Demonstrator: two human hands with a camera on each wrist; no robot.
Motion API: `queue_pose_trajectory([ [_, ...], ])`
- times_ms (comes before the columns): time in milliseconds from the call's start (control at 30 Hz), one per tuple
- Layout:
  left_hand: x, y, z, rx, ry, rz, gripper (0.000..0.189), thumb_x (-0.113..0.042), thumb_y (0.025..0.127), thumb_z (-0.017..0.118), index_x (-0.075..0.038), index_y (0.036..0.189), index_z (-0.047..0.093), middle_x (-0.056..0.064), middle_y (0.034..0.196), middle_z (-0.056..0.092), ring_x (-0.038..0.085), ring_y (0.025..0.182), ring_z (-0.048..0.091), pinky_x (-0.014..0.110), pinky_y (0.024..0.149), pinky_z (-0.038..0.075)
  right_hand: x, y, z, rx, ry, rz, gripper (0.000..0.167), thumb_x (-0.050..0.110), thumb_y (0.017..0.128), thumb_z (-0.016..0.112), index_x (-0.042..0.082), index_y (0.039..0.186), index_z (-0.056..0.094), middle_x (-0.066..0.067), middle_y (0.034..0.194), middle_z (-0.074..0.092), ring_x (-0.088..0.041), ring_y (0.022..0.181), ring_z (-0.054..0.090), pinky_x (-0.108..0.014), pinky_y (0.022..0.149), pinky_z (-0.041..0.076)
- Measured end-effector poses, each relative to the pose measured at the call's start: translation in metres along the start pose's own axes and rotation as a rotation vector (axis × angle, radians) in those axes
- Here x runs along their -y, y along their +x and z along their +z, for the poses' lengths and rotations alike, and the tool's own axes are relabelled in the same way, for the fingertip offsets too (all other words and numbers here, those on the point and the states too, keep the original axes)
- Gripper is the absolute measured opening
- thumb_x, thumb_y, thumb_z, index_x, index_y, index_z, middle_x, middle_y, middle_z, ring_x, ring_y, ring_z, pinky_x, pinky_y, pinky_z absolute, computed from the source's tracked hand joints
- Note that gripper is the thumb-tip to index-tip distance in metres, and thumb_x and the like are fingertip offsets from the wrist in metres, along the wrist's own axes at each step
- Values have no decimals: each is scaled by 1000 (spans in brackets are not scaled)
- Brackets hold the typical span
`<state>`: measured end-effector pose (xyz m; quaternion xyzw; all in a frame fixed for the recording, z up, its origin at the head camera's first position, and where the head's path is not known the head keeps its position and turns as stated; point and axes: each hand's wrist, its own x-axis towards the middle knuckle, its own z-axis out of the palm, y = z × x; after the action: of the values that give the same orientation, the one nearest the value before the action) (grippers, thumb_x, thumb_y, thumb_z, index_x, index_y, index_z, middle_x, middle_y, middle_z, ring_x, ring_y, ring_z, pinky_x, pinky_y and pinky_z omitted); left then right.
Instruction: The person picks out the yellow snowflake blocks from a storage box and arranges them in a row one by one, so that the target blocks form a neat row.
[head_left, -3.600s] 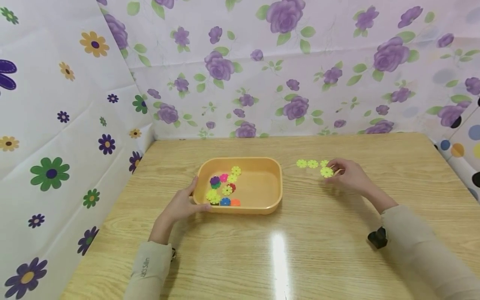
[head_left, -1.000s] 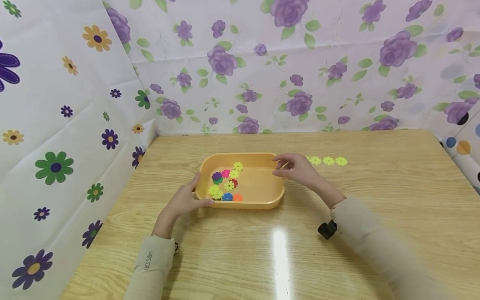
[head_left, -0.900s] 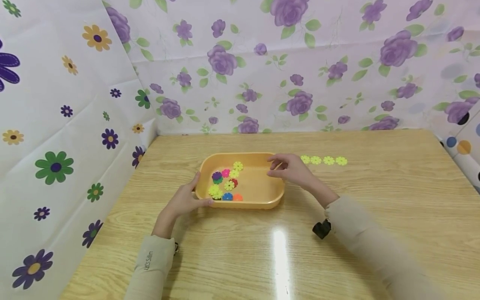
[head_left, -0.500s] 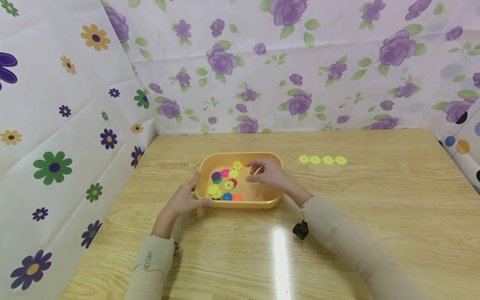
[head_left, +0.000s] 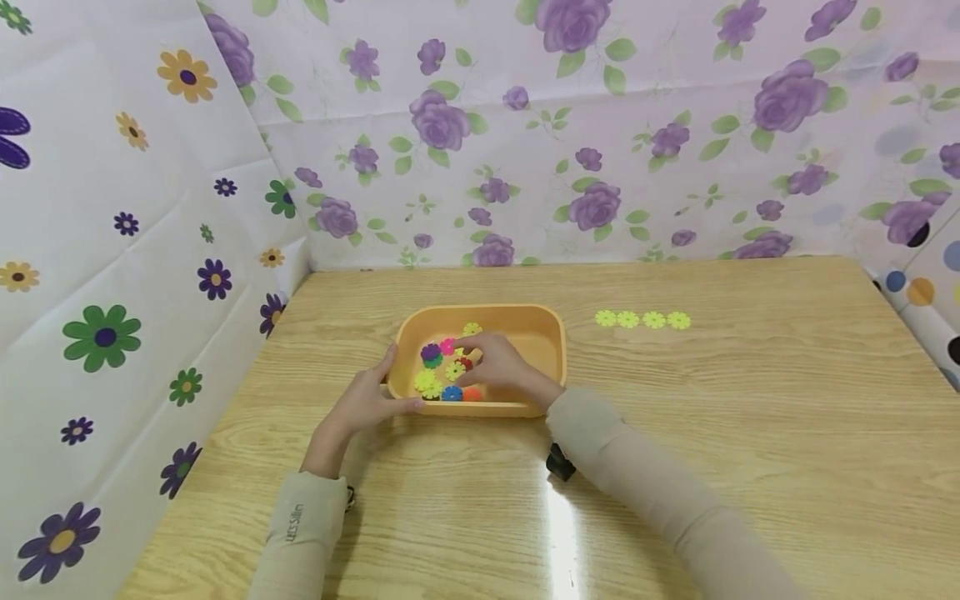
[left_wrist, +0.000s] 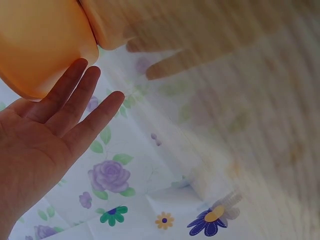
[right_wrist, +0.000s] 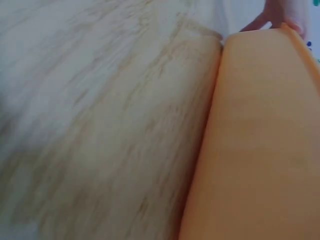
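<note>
In the head view an orange plastic tray [head_left: 551,350] holds several small notched flower-shaped discs, mostly at its left end. Among them are yellow discs [head_left: 426,381], a purple disc [head_left: 431,352], a pink disc [head_left: 447,347] and a blue disc [head_left: 452,394]. My left hand [head_left: 365,406] holds the tray's left end, thumb on the front rim. The left wrist view shows other fingers stretched out by its outer wall. Over the discs inside the tray is my right hand [head_left: 498,364], thumb and forefinger apart; no disc shows between them. The right wrist view shows only tray wall, table and left hand.
Right of the tray, several yellow discs [head_left: 641,319] lie in a row on the wooden table [head_left: 712,400]. Flowered cloth [head_left: 517,150] hangs behind the table and along its left side.
My right hand set a yellow disc at the row on the right, then came back leftward over the tray's right rim to the discs. The left hand stays on the tray.
</note>
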<state>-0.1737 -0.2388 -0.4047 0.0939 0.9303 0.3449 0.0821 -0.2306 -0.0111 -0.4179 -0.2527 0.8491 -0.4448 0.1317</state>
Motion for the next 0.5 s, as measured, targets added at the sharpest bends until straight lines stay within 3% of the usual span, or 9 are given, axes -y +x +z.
queue_pose_trajectory([
  [200,1,0,0,4,-9,8,109,-43,69,76,0,144,10,25,137,36,32,120,43,45,97,35,4,11,8,24,-50,44,56,8,70,78,5,123,58,-12,97,60,-20,81,50,-26,65,44],
  [500,3,0,1,-1,3,1,109,-43,70,76,1,144,10,26,135,39,31,118,44,45,96,36,1,24,17,2,-46,237,51,6,68,79,13,116,65,-6,118,60,-16,77,46,-23,61,43],
])
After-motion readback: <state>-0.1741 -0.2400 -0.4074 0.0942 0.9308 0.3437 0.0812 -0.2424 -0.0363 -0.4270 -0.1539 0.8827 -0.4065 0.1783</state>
